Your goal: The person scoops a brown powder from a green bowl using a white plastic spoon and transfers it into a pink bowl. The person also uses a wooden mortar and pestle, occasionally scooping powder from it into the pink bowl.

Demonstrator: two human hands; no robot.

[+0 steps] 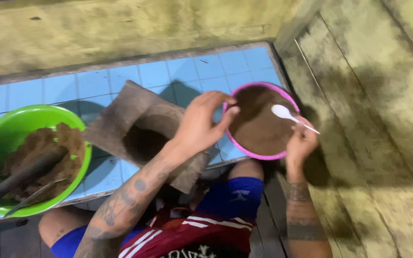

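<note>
Pink bowl (264, 122) (brown-filled) sits between left hand (201, 124) and right hand (302, 143).

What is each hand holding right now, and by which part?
The right hand holds a white plastic spoon by its handle end. The left hand grips the pink-rimmed sieve at its near rim.

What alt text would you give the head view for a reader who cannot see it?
Seen from above, a seated person's left hand grips the rim of a pink-rimmed bowl of brown powder while the right hand holds a white spoon over it. To the left on the blue tiles sit a dark wooden mortar and a green bowl of brown mash.
</note>
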